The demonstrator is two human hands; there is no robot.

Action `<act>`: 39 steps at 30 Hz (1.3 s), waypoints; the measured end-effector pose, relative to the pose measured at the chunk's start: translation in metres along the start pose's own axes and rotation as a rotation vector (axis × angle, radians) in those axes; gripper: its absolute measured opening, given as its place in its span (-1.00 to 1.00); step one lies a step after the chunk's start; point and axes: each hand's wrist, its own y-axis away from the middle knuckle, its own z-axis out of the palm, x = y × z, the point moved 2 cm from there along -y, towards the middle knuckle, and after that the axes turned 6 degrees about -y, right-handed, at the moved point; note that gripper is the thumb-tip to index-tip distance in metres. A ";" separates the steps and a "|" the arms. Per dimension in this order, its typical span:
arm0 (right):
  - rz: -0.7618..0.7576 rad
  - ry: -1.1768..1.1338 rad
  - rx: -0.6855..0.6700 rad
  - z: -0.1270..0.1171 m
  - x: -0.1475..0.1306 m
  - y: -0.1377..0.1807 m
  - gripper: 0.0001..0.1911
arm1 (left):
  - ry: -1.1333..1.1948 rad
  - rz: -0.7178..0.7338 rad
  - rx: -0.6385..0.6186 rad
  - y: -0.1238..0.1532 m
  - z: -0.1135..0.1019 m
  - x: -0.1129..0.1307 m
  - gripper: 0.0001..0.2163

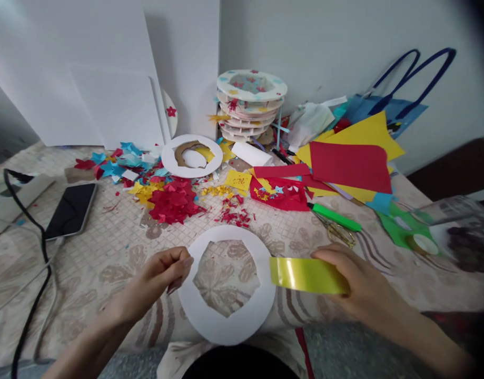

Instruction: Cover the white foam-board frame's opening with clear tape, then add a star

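Observation:
A white paper ring (226,331) with a star-like cut-out lies flat at the table's front edge. At its left rim is my left hand (163,279), fingers curled together in a pinch; what they hold, if anything, is too small to make out. My right hand (352,279) grips a roll of shiny yellow tape (305,275), with the roll's left end close to the ring's right rim. Behind the ring lie red paper stars (174,202), yellow stars (147,190) and red scraps (234,213).
A second white ring (168,158) and a stack of decorated rings (252,97) stand farther back. Red card (352,168), a green cutter (336,217) and scissors (340,235) lie right. A phone (71,210) and black cable (44,263) are left.

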 end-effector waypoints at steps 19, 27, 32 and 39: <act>0.179 -0.009 -0.177 -0.001 0.012 -0.014 -0.60 | -0.559 0.226 0.072 -0.042 0.015 -0.018 -0.76; 0.145 0.047 -0.040 0.003 0.024 -0.006 -0.58 | -0.460 0.303 0.108 -0.031 0.022 -0.005 -0.74; 0.168 -0.041 -0.104 0.006 0.032 -0.008 -0.65 | -0.190 0.224 0.048 -0.022 0.031 0.004 -0.73; 0.192 -0.118 -0.381 -0.010 0.025 -0.024 -0.47 | -0.099 0.010 0.036 -0.010 0.035 -0.002 -0.71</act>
